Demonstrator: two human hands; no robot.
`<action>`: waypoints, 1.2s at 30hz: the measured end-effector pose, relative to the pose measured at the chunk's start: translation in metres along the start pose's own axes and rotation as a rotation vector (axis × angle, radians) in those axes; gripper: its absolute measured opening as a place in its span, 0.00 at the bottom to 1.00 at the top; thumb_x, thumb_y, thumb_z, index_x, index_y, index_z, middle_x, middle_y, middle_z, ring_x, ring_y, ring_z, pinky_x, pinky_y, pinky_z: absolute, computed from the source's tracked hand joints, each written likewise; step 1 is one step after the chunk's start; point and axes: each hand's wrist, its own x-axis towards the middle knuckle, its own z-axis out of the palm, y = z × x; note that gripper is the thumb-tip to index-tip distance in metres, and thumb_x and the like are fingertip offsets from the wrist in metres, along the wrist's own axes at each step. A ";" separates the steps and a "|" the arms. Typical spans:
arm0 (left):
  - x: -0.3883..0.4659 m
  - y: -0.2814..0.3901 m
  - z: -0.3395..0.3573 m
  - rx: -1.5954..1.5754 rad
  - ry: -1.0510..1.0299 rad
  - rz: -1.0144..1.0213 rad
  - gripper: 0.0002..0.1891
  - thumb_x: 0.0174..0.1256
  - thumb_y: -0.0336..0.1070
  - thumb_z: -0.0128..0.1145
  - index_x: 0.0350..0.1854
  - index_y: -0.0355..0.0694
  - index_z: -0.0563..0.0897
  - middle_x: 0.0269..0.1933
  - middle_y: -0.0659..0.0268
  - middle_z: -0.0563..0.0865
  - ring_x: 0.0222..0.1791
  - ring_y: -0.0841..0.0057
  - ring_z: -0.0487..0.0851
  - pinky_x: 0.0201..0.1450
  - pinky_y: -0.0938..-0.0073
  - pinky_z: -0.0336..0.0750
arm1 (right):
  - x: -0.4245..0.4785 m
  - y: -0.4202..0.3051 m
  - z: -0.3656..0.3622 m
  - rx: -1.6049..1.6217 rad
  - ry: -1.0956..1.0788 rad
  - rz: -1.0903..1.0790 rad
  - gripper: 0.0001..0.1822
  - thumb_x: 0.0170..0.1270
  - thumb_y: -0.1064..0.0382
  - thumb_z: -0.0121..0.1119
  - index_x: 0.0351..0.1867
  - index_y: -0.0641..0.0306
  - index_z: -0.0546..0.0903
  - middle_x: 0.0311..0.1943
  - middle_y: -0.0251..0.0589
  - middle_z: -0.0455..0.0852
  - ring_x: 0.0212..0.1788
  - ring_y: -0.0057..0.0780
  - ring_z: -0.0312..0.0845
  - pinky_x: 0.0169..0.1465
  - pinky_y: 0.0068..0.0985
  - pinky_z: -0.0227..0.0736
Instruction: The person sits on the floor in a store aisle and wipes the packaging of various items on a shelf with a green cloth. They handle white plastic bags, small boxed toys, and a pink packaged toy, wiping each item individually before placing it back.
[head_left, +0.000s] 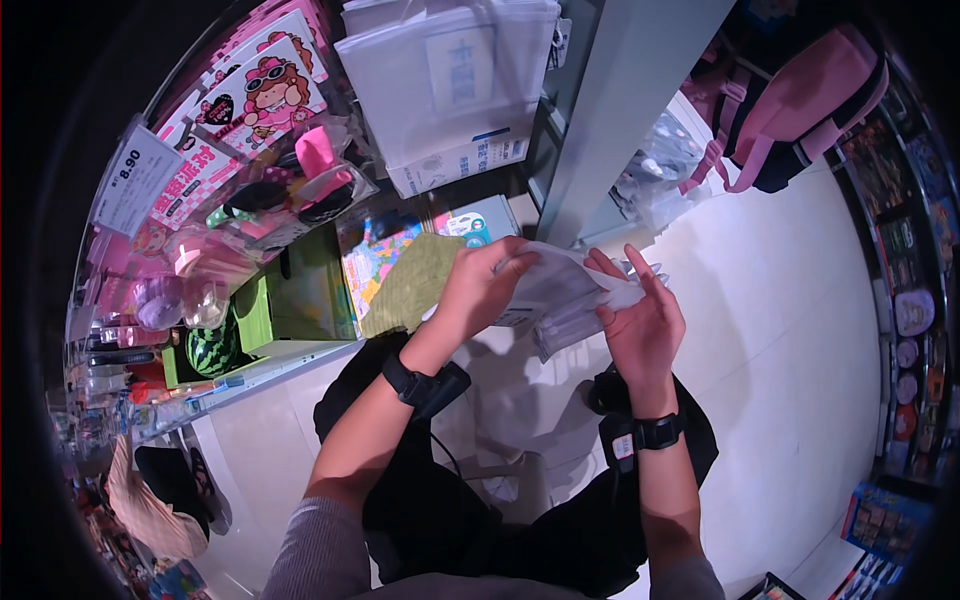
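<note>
In front of my lap, my left hand (480, 281) pinches the near edge of a thin translucent plastic bag or cover (559, 271) between thumb and fingers. My right hand (646, 334) faces palm up at its other side, with the crumpled plastic between the thumb and the spread fingers. Below and between the hands hangs a folded bundle of similar clear plastic (562, 330); what carries it is hidden. An olive-green textured piece (412, 281) lies on the shelf just left of my left hand. Black straps with small devices circle both wrists.
Hanging pink toy packs (262, 97) and a price tag (139, 180) crowd the left. A green box (300, 300) and a watermelon-patterned ball (214, 351) occupy the low shelf. Large translucent sleeves (450, 82) stand beside a grey post (622, 112). A pink backpack (802, 112) hangs right.
</note>
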 end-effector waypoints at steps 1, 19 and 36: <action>0.000 0.000 0.000 -0.008 0.017 -0.016 0.07 0.66 0.31 0.57 0.43 0.34 0.82 0.32 0.54 0.86 0.31 0.63 0.85 0.38 0.73 0.76 | 0.001 0.000 -0.001 0.013 -0.003 0.009 0.27 0.73 0.54 0.41 0.68 0.67 0.65 0.66 0.69 0.64 0.67 0.52 0.66 0.53 0.32 0.80; 0.015 0.035 -0.082 -0.056 0.746 0.056 0.15 0.72 0.40 0.56 0.31 0.32 0.77 0.23 0.72 0.76 0.27 0.87 0.68 0.29 0.80 0.65 | 0.004 -0.002 -0.013 -0.183 0.319 0.065 0.16 0.69 0.58 0.50 0.52 0.65 0.75 0.45 0.52 0.86 0.42 0.38 0.83 0.42 0.27 0.81; 0.073 0.101 -0.105 -0.058 0.699 0.177 0.12 0.70 0.38 0.59 0.37 0.31 0.84 0.26 0.73 0.82 0.25 0.90 0.76 0.29 0.85 0.69 | 0.008 -0.001 -0.018 -0.122 0.305 0.063 0.15 0.67 0.60 0.52 0.50 0.64 0.76 0.43 0.50 0.86 0.38 0.36 0.82 0.38 0.26 0.76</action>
